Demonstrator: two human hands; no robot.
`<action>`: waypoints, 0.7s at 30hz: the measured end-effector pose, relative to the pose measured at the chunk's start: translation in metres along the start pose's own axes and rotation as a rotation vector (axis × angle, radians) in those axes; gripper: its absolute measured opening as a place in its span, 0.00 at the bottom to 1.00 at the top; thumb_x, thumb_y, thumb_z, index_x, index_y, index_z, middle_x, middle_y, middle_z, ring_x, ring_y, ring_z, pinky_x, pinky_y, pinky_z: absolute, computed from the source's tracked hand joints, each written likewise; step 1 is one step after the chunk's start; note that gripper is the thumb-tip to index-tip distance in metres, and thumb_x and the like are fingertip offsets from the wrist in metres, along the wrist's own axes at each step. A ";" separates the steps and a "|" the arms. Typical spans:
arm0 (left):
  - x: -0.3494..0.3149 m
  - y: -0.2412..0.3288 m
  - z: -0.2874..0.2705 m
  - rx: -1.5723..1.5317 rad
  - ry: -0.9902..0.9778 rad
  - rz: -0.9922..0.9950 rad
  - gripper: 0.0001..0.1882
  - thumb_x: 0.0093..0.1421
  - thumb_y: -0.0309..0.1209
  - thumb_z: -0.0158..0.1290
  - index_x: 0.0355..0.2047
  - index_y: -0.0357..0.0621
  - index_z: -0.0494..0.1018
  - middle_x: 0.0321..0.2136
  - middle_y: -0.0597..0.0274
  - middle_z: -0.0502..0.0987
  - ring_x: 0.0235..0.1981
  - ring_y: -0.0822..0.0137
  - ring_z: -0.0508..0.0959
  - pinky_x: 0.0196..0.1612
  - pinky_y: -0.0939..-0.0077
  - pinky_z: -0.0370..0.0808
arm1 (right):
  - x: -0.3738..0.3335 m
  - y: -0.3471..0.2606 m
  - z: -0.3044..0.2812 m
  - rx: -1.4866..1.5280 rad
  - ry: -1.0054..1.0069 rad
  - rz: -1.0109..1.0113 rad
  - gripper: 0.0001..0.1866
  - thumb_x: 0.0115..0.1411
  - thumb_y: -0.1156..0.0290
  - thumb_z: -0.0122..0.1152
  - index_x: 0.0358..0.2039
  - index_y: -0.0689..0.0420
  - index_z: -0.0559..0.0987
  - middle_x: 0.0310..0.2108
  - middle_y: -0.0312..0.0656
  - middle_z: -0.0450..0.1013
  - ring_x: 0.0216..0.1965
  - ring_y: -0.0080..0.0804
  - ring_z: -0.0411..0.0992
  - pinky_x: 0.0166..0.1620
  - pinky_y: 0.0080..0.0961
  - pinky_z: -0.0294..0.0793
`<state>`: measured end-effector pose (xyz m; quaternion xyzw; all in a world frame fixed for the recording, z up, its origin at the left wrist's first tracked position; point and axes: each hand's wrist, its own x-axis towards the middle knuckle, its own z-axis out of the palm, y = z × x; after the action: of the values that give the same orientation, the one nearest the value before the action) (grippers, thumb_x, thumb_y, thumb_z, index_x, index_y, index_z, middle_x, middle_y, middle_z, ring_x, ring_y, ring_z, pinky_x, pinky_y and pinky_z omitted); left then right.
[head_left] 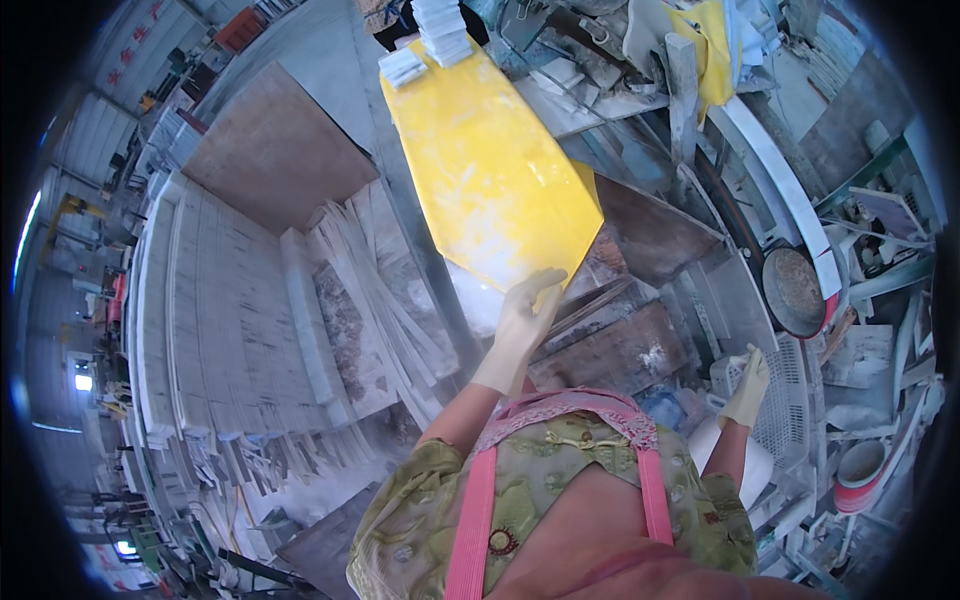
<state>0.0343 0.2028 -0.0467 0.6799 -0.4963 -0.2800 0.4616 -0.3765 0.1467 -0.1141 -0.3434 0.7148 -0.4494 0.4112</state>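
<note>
My left hand (528,318), in a cream glove, is at the near edge of a table covered with a yellow sheet (490,160). Its fingers are extended over the sheet's edge, and no object shows in them. White dust lies on the sheet close by. At the far end stand a tall stack of white slabs (442,35) and a lower stack (402,68). Off to the right, my gloved right hand (746,388) hangs beside a pale plastic basket (788,400). Its fingers are loosely apart, with nothing visible between them.
A long row of stacked grey panels (240,310) flanks the left side, with a brown board (285,150) behind and thin strips (370,290) alongside. On the right are a round pan (795,290), a red bucket (860,475) and scattered scrap. A dark board (620,350) lies below the table.
</note>
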 end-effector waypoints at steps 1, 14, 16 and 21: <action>0.003 -0.002 0.003 -0.021 -0.002 0.007 0.16 0.67 0.34 0.55 0.51 0.40 0.81 0.53 0.43 0.80 0.58 0.49 0.78 0.62 0.60 0.72 | 0.004 0.004 -0.005 -0.050 0.009 -0.041 0.22 0.75 0.54 0.48 0.59 0.56 0.77 0.34 0.33 0.75 0.32 0.21 0.71 0.39 0.21 0.70; 0.059 0.005 0.050 -0.044 0.034 -0.021 0.17 0.68 0.33 0.52 0.52 0.37 0.79 0.54 0.46 0.81 0.59 0.55 0.78 0.64 0.66 0.69 | 0.196 -0.026 -0.041 -0.417 -0.058 -0.409 0.24 0.76 0.55 0.47 0.57 0.62 0.79 0.35 0.42 0.81 0.39 0.25 0.75 0.48 0.26 0.71; 0.069 0.008 0.072 -0.060 0.053 -0.067 0.17 0.68 0.31 0.52 0.52 0.36 0.79 0.51 0.49 0.83 0.56 0.59 0.80 0.60 0.69 0.72 | 0.243 -0.034 -0.042 -0.307 -0.050 -0.367 0.23 0.76 0.56 0.48 0.57 0.62 0.79 0.36 0.42 0.81 0.40 0.26 0.75 0.49 0.26 0.71; 0.099 0.045 0.157 -0.158 0.052 -0.334 0.16 0.69 0.31 0.53 0.53 0.37 0.79 0.46 0.54 0.84 0.49 0.69 0.81 0.55 0.75 0.74 | 0.340 -0.054 -0.067 -0.359 -0.073 -0.546 0.25 0.73 0.64 0.54 0.65 0.63 0.72 0.57 0.54 0.75 0.61 0.42 0.72 0.66 0.34 0.65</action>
<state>-0.0818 0.0522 -0.0639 0.7214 -0.3408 -0.3731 0.4736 -0.5746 -0.1417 -0.1419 -0.6052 0.6489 -0.3974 0.2339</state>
